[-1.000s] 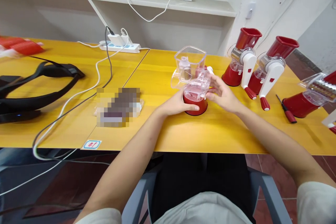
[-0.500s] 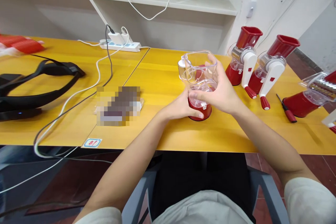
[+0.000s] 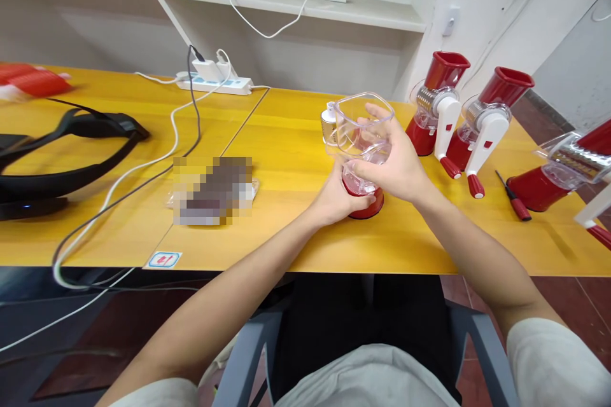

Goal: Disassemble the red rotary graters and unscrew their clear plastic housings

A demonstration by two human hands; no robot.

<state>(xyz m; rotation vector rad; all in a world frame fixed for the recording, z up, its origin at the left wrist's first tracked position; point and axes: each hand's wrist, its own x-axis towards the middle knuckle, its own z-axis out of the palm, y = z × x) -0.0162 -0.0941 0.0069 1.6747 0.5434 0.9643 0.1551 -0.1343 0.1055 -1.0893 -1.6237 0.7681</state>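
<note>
A clear plastic grater housing (image 3: 359,130) with an open top sits over a round red suction base (image 3: 366,208) on the yellow table. My right hand (image 3: 400,162) grips the housing from the right, thumb across its front and fingers behind its wall. Lower down, my left hand (image 3: 337,196) wraps round the red base, its thumb lying across the front. Some of its fingers are hidden behind the base. Just behind the housing to the left stands a metal grater drum (image 3: 329,124) with a white top.
Two red rotary graters (image 3: 436,105) with white cranks stand at the right, and another grater (image 3: 539,186) is farther right beside a screwdriver (image 3: 515,200). To the left lie a blurred packet (image 3: 214,194), cables (image 3: 176,133), a power strip (image 3: 214,82) and a black headset (image 3: 71,181).
My right fingers have shifted slightly round the clear housing, and the red patch seen through it is gone. My left hand stays on the base. The whole view has moved a little.
</note>
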